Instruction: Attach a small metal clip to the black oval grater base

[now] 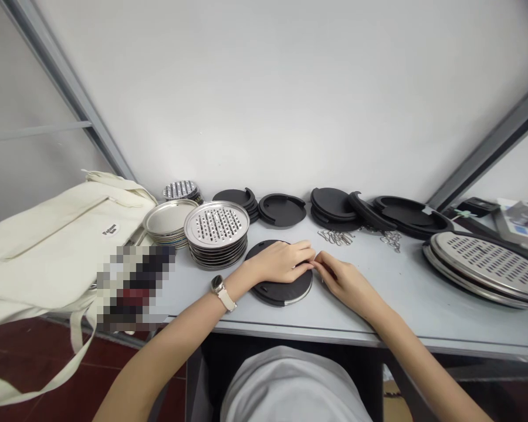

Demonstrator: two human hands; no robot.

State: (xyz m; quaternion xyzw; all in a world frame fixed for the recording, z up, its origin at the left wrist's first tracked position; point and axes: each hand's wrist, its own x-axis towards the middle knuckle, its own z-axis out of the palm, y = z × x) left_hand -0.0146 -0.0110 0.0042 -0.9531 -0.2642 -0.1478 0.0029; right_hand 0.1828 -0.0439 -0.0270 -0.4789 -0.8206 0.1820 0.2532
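A round black disc [276, 294] lies on the table in front of me, with a strip of shiny metal along its lower right rim. Over it is my left hand [279, 261], a watch on its wrist, with the fingers closed and the tips at the disc's right edge. My right hand [341, 284] meets those fingertips just beside the disc, thumb and forefinger in a pinch. Whatever small thing the fingers hold there is hidden. Behind the right hand lies a small pile of metal hooks or clips [335, 237].
Stacked metal grater discs [217, 225] and plain metal discs [171, 218] stand to the left, by a cream bag [66, 234]. Black round holders [282, 210] line the wall. More hooks [391, 240] lie farther right. Large oval grater plates [488, 266] rest at the right.
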